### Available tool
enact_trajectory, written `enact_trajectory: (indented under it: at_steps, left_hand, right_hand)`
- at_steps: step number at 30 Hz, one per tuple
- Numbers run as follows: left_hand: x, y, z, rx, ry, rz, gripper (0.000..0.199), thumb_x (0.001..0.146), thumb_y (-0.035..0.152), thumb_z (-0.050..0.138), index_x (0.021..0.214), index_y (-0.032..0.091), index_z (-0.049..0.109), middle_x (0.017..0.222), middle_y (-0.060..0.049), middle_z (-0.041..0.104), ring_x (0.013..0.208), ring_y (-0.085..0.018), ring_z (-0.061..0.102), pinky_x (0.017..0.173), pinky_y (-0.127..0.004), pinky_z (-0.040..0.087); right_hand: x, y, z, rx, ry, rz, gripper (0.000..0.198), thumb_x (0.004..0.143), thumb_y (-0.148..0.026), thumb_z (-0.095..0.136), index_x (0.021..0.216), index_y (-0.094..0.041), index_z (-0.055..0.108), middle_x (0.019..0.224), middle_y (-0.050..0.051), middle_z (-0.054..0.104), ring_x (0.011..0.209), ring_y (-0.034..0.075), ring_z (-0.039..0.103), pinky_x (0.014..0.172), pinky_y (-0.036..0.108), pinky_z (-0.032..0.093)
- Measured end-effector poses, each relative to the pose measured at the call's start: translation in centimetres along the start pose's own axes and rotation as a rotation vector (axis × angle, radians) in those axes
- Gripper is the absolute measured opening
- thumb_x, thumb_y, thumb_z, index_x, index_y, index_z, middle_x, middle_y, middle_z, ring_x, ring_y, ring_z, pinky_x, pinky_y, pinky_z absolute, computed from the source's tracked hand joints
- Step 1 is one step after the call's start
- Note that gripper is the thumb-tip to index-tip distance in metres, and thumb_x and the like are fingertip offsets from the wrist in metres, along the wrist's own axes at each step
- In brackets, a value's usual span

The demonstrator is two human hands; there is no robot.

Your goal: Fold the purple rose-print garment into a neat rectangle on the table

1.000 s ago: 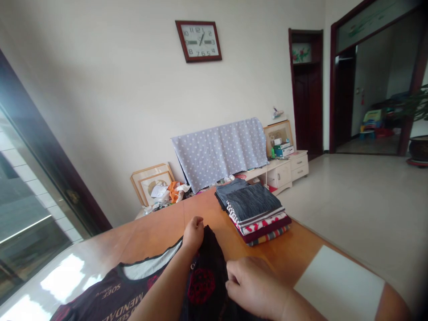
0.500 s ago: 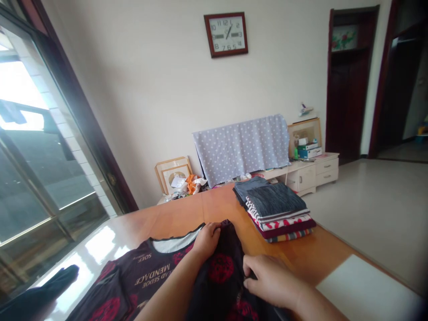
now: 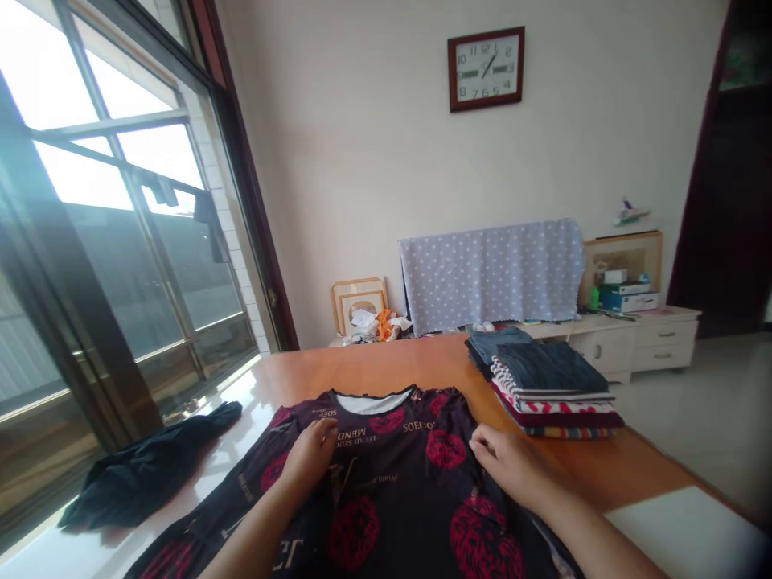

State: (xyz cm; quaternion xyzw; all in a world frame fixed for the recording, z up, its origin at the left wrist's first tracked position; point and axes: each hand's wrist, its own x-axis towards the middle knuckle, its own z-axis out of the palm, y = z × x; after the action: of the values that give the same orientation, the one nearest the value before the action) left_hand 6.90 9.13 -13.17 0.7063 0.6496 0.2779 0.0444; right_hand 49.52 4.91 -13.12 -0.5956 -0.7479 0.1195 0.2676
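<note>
A dark long-sleeved shirt with red round prints and pale lettering lies spread on the table, its neckline facing away from me. My left hand is over the left part of the shirt front, fingers loosely bent and apart, with nothing visible in them. At the shirt's right edge, by the sleeve, my right hand has its fingers curled together on the fabric. The lower part of the shirt runs out of view.
Folded clothes form a stack on the right of the wooden table. A crumpled dark garment lies at the left, near the window. Behind the table stands a low white cabinet beside a polka-dot cloth.
My left hand has left the shirt's right shoulder and moved left over its front. The right side of the shirt now lies flatter and wider. The view has turned left.
</note>
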Motion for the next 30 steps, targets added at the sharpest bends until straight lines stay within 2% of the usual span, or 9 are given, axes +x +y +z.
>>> enact_trajectory:
  at_steps: [4,9,13,17,19,22,26,28,30]
  left_hand:
    - [-1.4,-3.6,-2.2,0.137,0.013,-0.052,0.039,0.097,0.038,0.044,0.119,0.017,0.07,0.12,-0.012,0.071,0.112,-0.028,0.065,0.1,-0.039,0.047]
    - [-0.8,-5.8,-4.6,0.267,-0.004,-0.117,0.035,0.096,0.035,0.045,0.113,0.021,0.072,0.118,-0.012,0.069,0.112,-0.027,0.064,0.099,-0.036,0.046]
    - [1.4,-7.6,-6.1,0.306,-0.021,-0.247,0.034,0.093,0.03,0.043,0.109,0.02,0.071,0.116,-0.014,0.068,0.105,-0.029,0.068,0.087,-0.036,0.05]
    - [4.1,-9.6,-6.5,0.312,-0.045,-0.312,0.039,0.091,0.024,0.042,0.121,0.018,0.066,0.124,-0.016,0.065,0.109,-0.03,0.067,0.088,-0.037,0.05]
    - [5.4,-10.4,-6.3,0.31,-0.073,-0.301,0.044,0.089,0.021,0.046,0.129,0.017,0.062,0.131,-0.017,0.062,0.115,-0.031,0.065,0.092,-0.037,0.05]
    - [7.0,-11.4,-5.8,0.291,-0.133,-0.249,0.063,0.08,0.014,0.054,0.142,0.018,0.053,0.146,-0.017,0.055,0.127,-0.031,0.059,0.101,-0.037,0.047]
    - [8.8,-12.4,-5.2,0.244,-0.222,-0.197,0.085,0.068,0.011,0.061,0.151,0.02,0.044,0.156,-0.016,0.047,0.137,-0.03,0.052,0.108,-0.036,0.044]
    - [9.5,-12.9,-5.1,0.212,-0.278,-0.209,0.093,0.063,0.011,0.064,0.153,0.02,0.04,0.155,-0.018,0.048,0.131,-0.031,0.057,0.102,-0.036,0.05]
    - [10.2,-13.3,-5.0,0.179,-0.349,-0.252,0.101,0.059,0.012,0.067,0.155,0.019,0.037,0.145,-0.02,0.058,0.109,-0.032,0.07,0.085,-0.037,0.057]
  right_hand:
    - [-0.1,-2.7,-0.3,-0.042,-0.009,-0.069,0.021,0.094,-0.04,0.049,0.092,-0.027,0.066,0.089,0.0,0.074,0.077,0.018,0.066,0.065,0.027,0.032]
    - [1.2,-5.1,-0.6,-0.07,-0.12,-0.107,0.019,0.089,-0.039,0.057,0.094,-0.028,0.071,0.081,0.001,0.073,0.076,0.019,0.065,0.065,0.027,0.032]
    - [4.8,-4.6,0.3,-0.008,-0.18,-0.077,0.018,0.087,-0.034,0.058,0.091,-0.026,0.073,0.076,0.001,0.073,0.073,0.018,0.065,0.063,0.026,0.035]
    - [9.9,-3.0,1.8,-0.043,-0.118,0.041,0.021,0.083,-0.025,0.057,0.094,-0.023,0.075,0.088,0.003,0.076,0.083,0.018,0.068,0.069,0.025,0.041]
    - [12.3,-2.2,2.8,-0.082,-0.095,0.081,0.027,0.08,-0.021,0.057,0.101,-0.021,0.075,0.096,0.006,0.076,0.091,0.021,0.069,0.075,0.027,0.043]
    - [15.3,-1.1,4.5,-0.116,-0.103,0.11,0.046,0.075,-0.016,0.059,0.119,-0.019,0.072,0.116,0.013,0.072,0.11,0.028,0.066,0.089,0.032,0.045]
    - [17.9,-0.3,6.5,-0.106,-0.168,0.101,0.081,0.064,-0.011,0.064,0.144,-0.019,0.057,0.147,0.018,0.054,0.135,0.033,0.053,0.107,0.037,0.041]
    - [18.7,-0.1,7.0,-0.08,-0.216,0.082,0.087,0.061,-0.011,0.067,0.146,-0.019,0.054,0.151,0.016,0.052,0.14,0.033,0.048,0.111,0.038,0.039]
    - [19.2,0.0,7.2,-0.047,-0.259,0.073,0.088,0.059,-0.014,0.07,0.146,-0.019,0.055,0.15,0.016,0.054,0.138,0.033,0.051,0.11,0.037,0.041]
